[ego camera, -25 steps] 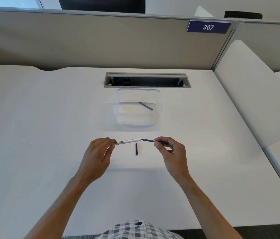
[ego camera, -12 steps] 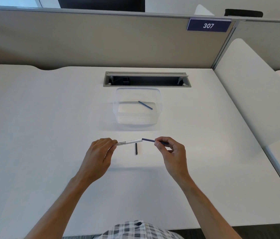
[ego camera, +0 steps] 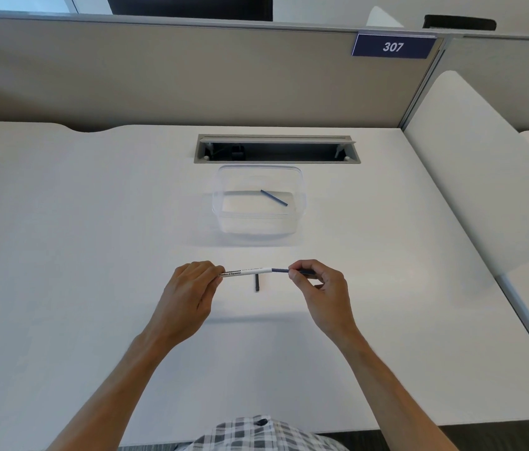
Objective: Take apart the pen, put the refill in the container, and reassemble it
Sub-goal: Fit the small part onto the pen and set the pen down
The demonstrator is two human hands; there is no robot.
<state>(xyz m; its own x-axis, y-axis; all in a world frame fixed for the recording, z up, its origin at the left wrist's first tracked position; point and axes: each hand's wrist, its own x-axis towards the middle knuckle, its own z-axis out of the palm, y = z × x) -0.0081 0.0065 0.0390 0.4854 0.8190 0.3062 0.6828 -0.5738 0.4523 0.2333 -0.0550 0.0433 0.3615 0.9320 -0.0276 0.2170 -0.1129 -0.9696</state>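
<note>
My left hand point(ego camera: 188, 294) pinches the left end of a white pen barrel point(ego camera: 246, 272) with black print, held level above the desk. A dark blue rod point(ego camera: 281, 271) meets the barrel's right end, and my right hand point(ego camera: 320, 284) grips it between thumb and fingers. A short dark pen piece point(ego camera: 257, 282) lies on the desk just below the barrel. Behind them stands a clear plastic container point(ego camera: 224, 216) with a dark blue refill point(ego camera: 273, 198) lying inside.
An open cable slot point(ego camera: 276, 151) is set into the white desk point(ego camera: 77, 239) behind the container. A beige partition closes the back, with a sign reading 307 point(ego camera: 392, 46). A white side panel point(ego camera: 478, 177) rises on the right.
The barrel and dark rod were angled at their joint; now they lie nearly in one straight line. Both hands stay where they were.
</note>
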